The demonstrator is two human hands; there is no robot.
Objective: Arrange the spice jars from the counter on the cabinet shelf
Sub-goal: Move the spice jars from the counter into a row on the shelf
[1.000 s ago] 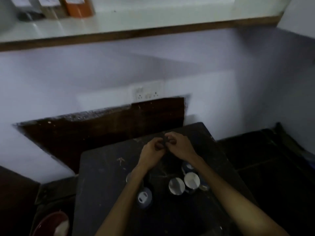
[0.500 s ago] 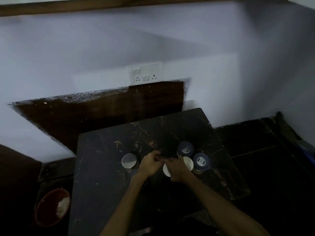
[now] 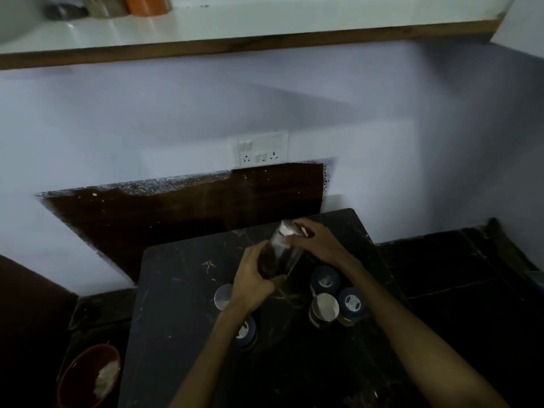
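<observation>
I have the clear glass spice jar with a silver lid (image 3: 279, 251) lifted off the dark marble table (image 3: 182, 290), left hand (image 3: 253, 278) gripping its base, right hand (image 3: 316, 241) pinching near the lid. Next, I judge, it goes up to the white cabinet shelf (image 3: 265, 22) overhead.

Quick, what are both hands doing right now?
Left hand: grips the glass spice jar's lower body.
Right hand: holds the same jar near its silver lid.
</observation>
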